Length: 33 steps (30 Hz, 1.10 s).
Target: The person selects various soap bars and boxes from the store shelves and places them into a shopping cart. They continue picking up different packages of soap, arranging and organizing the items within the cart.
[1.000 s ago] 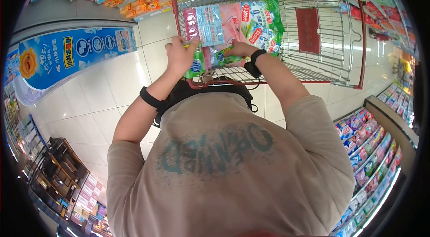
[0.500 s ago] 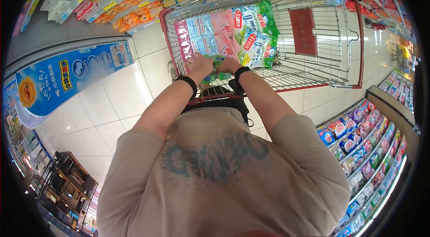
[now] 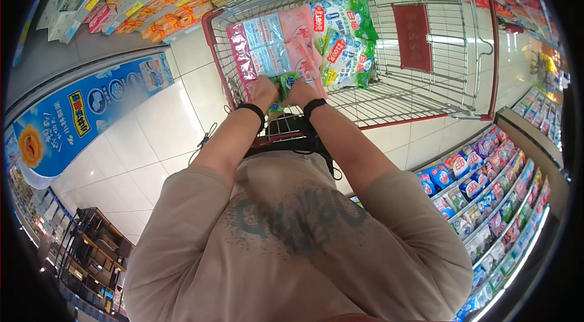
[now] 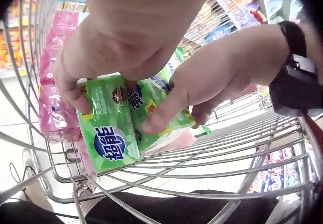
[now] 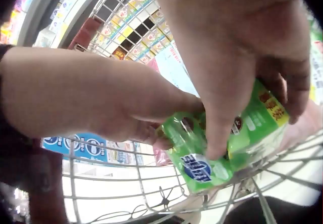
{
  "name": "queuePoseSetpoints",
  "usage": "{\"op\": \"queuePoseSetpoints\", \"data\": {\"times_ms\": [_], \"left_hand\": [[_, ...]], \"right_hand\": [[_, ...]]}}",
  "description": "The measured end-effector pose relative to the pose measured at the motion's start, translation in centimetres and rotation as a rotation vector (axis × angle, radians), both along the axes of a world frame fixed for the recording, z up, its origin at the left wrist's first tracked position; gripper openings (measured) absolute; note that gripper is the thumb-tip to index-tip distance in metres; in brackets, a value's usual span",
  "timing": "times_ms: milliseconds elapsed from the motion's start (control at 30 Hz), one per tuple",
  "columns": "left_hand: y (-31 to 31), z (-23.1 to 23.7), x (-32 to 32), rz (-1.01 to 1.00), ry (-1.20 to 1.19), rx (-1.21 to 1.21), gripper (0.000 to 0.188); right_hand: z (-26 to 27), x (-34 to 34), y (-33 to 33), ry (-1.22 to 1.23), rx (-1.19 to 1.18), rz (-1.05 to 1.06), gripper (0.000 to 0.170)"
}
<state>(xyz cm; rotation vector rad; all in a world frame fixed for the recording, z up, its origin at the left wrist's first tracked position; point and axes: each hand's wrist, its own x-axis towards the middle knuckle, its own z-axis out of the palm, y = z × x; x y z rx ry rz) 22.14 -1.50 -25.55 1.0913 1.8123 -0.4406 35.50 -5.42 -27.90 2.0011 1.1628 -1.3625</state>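
Note:
Both hands are down inside the shopping cart (image 3: 208, 24), at the side nearest the body. My left hand (image 4: 116, 47) grips a green soap pack (image 4: 108, 128), thumb and fingers on its two sides. Beside it my right hand (image 5: 237, 67) pinches a second green pack (image 5: 257, 123); the two packs touch, low against the cart's wire wall. Just beyond the hands lie a pink and light-blue package (image 3: 264, 45), a pink bag (image 3: 298, 30) and green-white bags (image 3: 347, 57). In the head view the hands partly hide the green packs.
Shelves with orange packs (image 3: 176, 15) run behind the cart. A blue sign panel (image 3: 85, 115) stands at the left, a rack of bagged goods (image 3: 480, 182) at the lower right. Wire bars and the red rim surround the hands.
The green packs, apart a second ago, are now side by side, lower at the cart's near wall. Both hands have come together with them. The view has shifted slightly.

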Motion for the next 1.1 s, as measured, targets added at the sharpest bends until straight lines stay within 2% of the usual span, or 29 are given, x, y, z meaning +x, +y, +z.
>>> {"op": "queuePoseSetpoints", "data": {"times_ms": [100,167,267,300,333,400,500,533,600,667,700,733,767,833,867,900,933,1033,1067,1100], "left_hand": [[-0.1,-2.4,-0.4,-0.066,-0.092,0.008,0.07],[0.5,-2.1,-0.2,-0.119,-0.161,-0.051,0.074],[0.2,-1.5,0.4,0.006,-0.039,0.085,0.076],[0.5,-2.1,0.0,-0.033,-0.067,0.023,0.076],[0.7,-3.0,-0.6,-0.071,-0.094,-0.039,0.076],[0.9,-4.5,-1.0,-0.14,-0.094,-0.179,0.078],[-0.1,-6.9,-1.5,-0.241,-0.166,-0.202,0.087],[0.4,-5.1,-1.1,-0.226,-0.144,-0.206,0.093],[0.7,-1.9,-0.3,-0.197,-0.1,-0.213,0.106],[-0.2,-4.2,-0.8,-0.211,-0.144,-0.118,0.098],[-0.4,-5.0,-1.2,-0.218,-0.166,-0.069,0.094],[1.0,-3.0,-1.5,-0.219,-0.245,-0.12,0.079],[2.8,-1.1,-2.0,-0.22,-0.324,-0.177,0.064],[4.2,0.4,-3.1,-0.172,-0.422,-0.214,0.048],[5.2,0.8,-3.7,-0.127,-0.442,-0.184,0.046],[6.0,1.2,-4.3,-0.083,-0.461,-0.156,0.044],[6.7,2.5,-5.1,-0.145,-0.458,-0.127,0.048],[6.1,7.3,-7.7,-0.173,-0.458,0.316,0.054],[6.0,10.6,-8.4,-0.289,-0.43,0.334,0.057],[5.1,12.1,-9.1,-0.448,-0.348,0.429,0.058]], "right_hand": [[-2.2,0.8,-0.9,0.084,0.187,0.114,0.109],[-3.9,0.7,-0.9,0.11,0.195,0.07,0.089],[-5.5,1.1,-1.4,0.12,0.214,0.064,0.062],[-5.8,1.1,-1.2,0.117,0.227,0.07,0.054],[-4.4,0.9,-0.4,0.078,0.134,0.066,0.044],[-4.8,0.7,0.5,0.074,0.132,0.096,0.043],[-4.8,1.4,0.8,0.107,0.108,0.175,0.043],[-4.9,1.8,0.9,0.125,0.103,0.208,0.043],[-5.1,2.3,1.2,0.137,0.145,0.258,0.053],[-5.1,2.9,1.6,0.173,0.148,0.312,0.06],[-3.2,3.0,2.6,0.201,0.127,0.336,0.06],[-1.9,3.2,2.7,0.231,0.1,0.357,0.061],[-1.0,3.2,3.1,0.221,0.079,0.294,0.063],[-0.8,3.8,5.0,0.199,0.049,0.169,0.068],[-0.4,4.0,5.4,0.15,0.211,0.135,0.068],[0.2,4.4,6.6,0.165,0.28,0.085,0.068],[1.0,4.8,7.6,0.182,0.339,0.031,0.068],[6.8,6.4,8.6,0.215,0.512,-0.201,0.064],[8.5,7.3,8.4,0.221,0.571,-0.29,0.062],[8.9,8.8,7.8,0.215,0.628,-0.326,0.06]]}}
